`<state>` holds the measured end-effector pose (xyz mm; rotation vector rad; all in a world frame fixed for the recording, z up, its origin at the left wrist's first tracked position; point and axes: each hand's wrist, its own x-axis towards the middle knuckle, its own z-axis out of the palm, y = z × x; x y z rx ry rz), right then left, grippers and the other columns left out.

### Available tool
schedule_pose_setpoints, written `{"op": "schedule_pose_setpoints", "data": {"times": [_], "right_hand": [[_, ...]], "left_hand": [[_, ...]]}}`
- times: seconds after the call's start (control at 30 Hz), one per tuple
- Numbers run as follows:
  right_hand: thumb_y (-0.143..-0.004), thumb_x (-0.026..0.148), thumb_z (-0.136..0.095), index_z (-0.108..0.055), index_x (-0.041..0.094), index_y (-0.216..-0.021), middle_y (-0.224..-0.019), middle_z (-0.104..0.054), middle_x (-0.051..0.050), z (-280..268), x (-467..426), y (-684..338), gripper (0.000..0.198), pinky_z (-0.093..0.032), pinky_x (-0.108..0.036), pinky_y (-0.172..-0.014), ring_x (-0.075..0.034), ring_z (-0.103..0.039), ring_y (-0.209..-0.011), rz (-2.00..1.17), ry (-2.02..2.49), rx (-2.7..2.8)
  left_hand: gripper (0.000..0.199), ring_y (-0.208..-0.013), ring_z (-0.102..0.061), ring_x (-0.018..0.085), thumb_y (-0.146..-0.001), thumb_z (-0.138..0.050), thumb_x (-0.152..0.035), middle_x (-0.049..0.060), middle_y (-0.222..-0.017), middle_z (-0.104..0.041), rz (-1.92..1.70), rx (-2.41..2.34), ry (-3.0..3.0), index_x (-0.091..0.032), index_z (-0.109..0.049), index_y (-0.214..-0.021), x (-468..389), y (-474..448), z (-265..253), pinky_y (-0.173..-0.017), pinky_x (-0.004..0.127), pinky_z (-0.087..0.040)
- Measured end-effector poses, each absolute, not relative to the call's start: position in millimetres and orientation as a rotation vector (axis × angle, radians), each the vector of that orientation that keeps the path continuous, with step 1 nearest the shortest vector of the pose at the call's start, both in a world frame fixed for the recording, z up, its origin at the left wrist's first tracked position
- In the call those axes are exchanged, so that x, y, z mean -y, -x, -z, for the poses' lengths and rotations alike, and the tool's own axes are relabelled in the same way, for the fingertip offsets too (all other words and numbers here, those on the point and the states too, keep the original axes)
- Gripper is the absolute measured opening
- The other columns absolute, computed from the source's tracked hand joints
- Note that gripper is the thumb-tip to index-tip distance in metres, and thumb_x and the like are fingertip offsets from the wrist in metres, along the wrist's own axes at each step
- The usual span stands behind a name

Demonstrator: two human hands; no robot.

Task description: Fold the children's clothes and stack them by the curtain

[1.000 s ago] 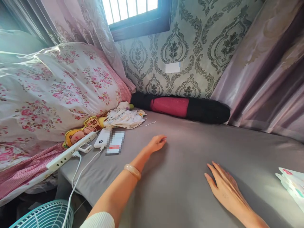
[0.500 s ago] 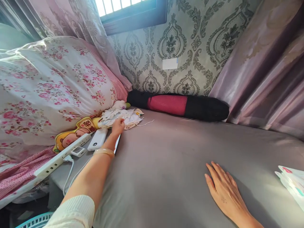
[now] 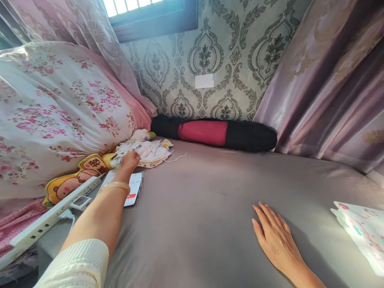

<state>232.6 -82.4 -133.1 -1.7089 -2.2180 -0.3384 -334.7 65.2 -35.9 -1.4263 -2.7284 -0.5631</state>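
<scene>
My left hand [image 3: 130, 160] reaches out to a crumpled white printed cloth [image 3: 150, 152] with a loose white string. Its fingers are curled closed at the cloth's near left side and seem to pinch a fold; the fingertips are partly hidden. Below that wrist, which wears a pale bangle, lies a phone [image 3: 134, 189] with a lit screen, partly covered by the forearm. My right hand [image 3: 274, 240] rests palm down on the grey bed sheet [image 3: 195, 224], fingers stretched out and holding nothing.
A white power strip [image 3: 57, 210] with a plugged-in charger and a yellow plush [image 3: 64, 188] lie at the left, beside a floral bundle [image 3: 66, 104]. A black and red roll [image 3: 204, 133] lies along the wall. White printed packages [image 3: 360, 232] are at the right.
The view has turned slightly right. My left hand has shifted left along the cloth, and more of the phone shows beside the forearm. My right hand stays flat on the sheet.
</scene>
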Motion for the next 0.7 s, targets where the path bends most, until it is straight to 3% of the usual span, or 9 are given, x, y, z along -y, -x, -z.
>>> {"op": "schedule_pose_setpoints", "data": {"times": [0.1,0.27,0.4,0.57,0.7], "right_hand": [[-0.095,0.04,-0.026,-0.052,0.015,-0.131,-0.139,-0.049,-0.013,133.0,82.9,-232.3,0.051,-0.033,-0.049,-0.107,-0.027,-0.045,-0.128,0.326,1.704,2.207],[-0.095,0.04,-0.027,-0.051,0.015,-0.131,-0.139,-0.049,-0.012,133.3,84.2,-231.6,0.05,-0.032,-0.049,-0.108,-0.026,-0.044,-0.129,0.324,1.712,2.196],[-0.096,0.04,-0.027,-0.051,0.014,-0.131,-0.139,-0.049,-0.013,131.5,84.4,-230.9,0.05,-0.032,-0.049,-0.107,-0.027,-0.044,-0.129,0.332,1.727,2.203],[-0.096,0.039,-0.025,-0.053,0.014,-0.13,-0.139,-0.05,-0.013,129.8,83.8,-230.3,0.051,-0.032,-0.048,-0.107,-0.027,-0.044,-0.128,0.337,1.727,2.209],[-0.096,0.038,-0.025,-0.054,0.015,-0.13,-0.139,-0.05,-0.013,129.0,84.1,-229.8,0.05,-0.032,-0.048,-0.107,-0.027,-0.044,-0.129,0.32,1.743,2.206]], "left_hand": [[0.042,-0.115,-0.054,0.039,-0.08,-0.054,-0.03,0.021,-0.12,-0.061,0.535,2.714,1.411,-0.015,-0.061,-0.117,-66.8,335.3,35.8,-0.087,0.049,-0.043],[0.033,-0.11,-0.055,0.042,-0.076,-0.058,-0.031,0.023,-0.114,-0.062,0.501,2.721,1.371,-0.013,-0.069,-0.102,-68.5,331.7,33.2,-0.085,0.051,-0.044],[0.033,-0.117,-0.046,0.045,-0.076,-0.056,-0.033,0.025,-0.121,-0.055,0.502,2.64,1.326,-0.012,-0.069,-0.098,-66.6,324.3,25.1,-0.087,0.052,-0.041],[0.032,-0.11,-0.054,0.036,-0.085,-0.043,-0.029,0.018,-0.109,-0.063,0.49,2.51,1.517,-0.012,-0.061,-0.105,-64.3,313.2,3.1,-0.092,0.05,-0.036],[0.033,-0.099,-0.06,0.031,-0.088,-0.039,-0.033,0.013,-0.101,-0.066,0.519,2.398,1.643,-0.017,-0.056,-0.111,-64.9,296.2,-18.7,-0.085,0.04,-0.041]]}}
